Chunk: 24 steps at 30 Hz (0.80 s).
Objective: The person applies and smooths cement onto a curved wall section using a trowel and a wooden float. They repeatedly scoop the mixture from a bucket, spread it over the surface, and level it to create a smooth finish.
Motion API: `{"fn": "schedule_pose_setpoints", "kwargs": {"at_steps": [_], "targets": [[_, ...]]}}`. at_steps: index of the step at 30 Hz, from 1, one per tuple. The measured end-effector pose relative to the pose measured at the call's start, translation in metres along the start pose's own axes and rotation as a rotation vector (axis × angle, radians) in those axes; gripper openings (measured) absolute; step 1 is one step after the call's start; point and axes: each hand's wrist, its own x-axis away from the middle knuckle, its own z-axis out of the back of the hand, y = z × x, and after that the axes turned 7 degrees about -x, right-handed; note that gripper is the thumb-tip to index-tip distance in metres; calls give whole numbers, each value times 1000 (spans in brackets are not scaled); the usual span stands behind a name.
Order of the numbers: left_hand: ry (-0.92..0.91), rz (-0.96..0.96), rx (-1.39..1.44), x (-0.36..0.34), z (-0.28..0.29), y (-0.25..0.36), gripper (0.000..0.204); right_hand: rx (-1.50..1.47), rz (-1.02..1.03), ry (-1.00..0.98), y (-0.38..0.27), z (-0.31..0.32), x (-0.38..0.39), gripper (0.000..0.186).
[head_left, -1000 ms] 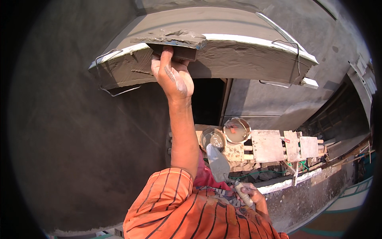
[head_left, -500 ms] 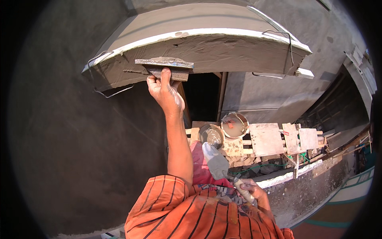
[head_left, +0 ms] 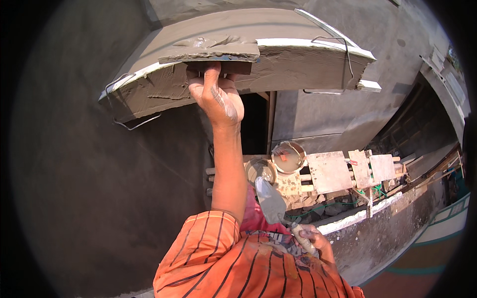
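My left hand (head_left: 218, 97) is raised with its fingers closed around the handle under a plastering float (head_left: 233, 55). Wet grey mortar (head_left: 206, 43) lies on the float's upper face. The float is at the white edge strip (head_left: 283, 43) of a plastered ledge (head_left: 298, 67) and covers part of it. Down by my body, my right hand (head_left: 317, 239) grips the pale handle of a pointed trowel (head_left: 271, 201), whose grey-smeared blade points up and away from me.
Bent wire clamps (head_left: 347, 62) hold the strip at both ends of the ledge. Below, a plank scaffold (head_left: 328, 174) carries a bucket of murky water (head_left: 288, 158) and a mortar bucket (head_left: 259, 169). Rubble (head_left: 318, 204) lies under the planks. A dark plastered wall (head_left: 99, 198) stands left.
My left hand has lifted the float from the ledge's front face up to its top edge, tilting it so the mortar on top shows. My right hand with the trowel has hardly moved.
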Motion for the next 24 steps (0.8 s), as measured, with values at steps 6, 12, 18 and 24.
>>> {"fn": "schedule_pose_setpoints", "kwargs": {"at_steps": [6,12,18,24], "targets": [[105,82,-132,52,36,-32,44,36,-9,-15,3,7,0,49],[192,156,-195,32,16,-53,46,6,-38,130,2,0,14,56],[39,48,-83,-8,-37,-40,40,3,29,125,9,0,15,59],[-115,44,-23,1,11,8,33,36,49,35,17,10,3,48]]}}
